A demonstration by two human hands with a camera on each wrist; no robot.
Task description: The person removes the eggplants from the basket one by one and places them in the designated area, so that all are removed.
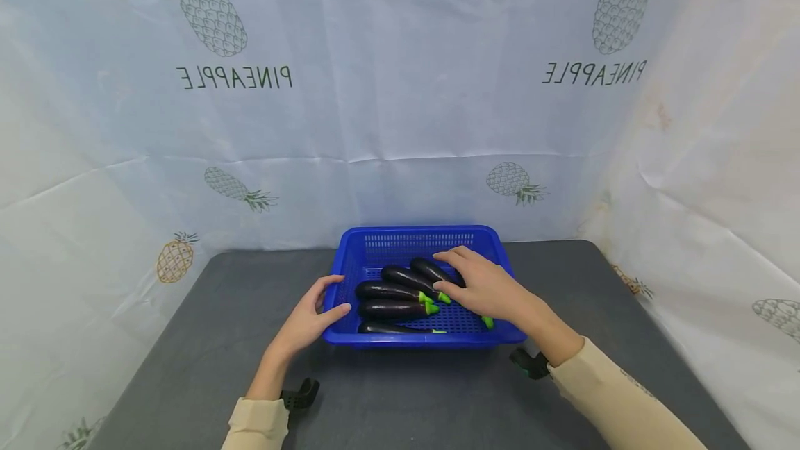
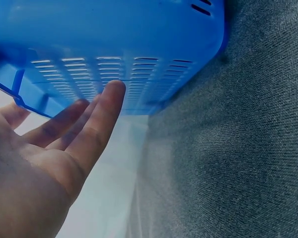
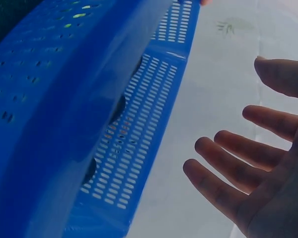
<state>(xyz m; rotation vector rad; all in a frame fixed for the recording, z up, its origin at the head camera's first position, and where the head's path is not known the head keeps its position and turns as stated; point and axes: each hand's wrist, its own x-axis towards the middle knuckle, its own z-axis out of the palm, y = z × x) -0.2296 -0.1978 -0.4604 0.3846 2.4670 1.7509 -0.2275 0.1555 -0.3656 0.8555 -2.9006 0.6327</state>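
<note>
A blue plastic basket [image 1: 412, 340] with slotted walls stands on the table. In it lie several dark, glossy eggplants [image 1: 390, 309] with bright green stem ends, side by side. At the basket's left rim is my left hand [image 1: 309, 317], thumb and index finger at the edge. The left wrist view shows its other fingers [image 2: 97, 131] extended along the slotted outer wall. Over the right half of the basket, my right hand [image 1: 487, 287] spreads above the eggplants and partly hides some. Nothing lies between its straight fingers [image 3: 233, 168] in the right wrist view.
The dark grey table [image 1: 400, 401] reaches back to a white cloth [image 1: 425, 110] printed with pineapples, which hangs behind and at both sides. A black wrist strap mount [image 1: 301, 394] sits on the left wrist, another mount [image 1: 530, 362] on the right.
</note>
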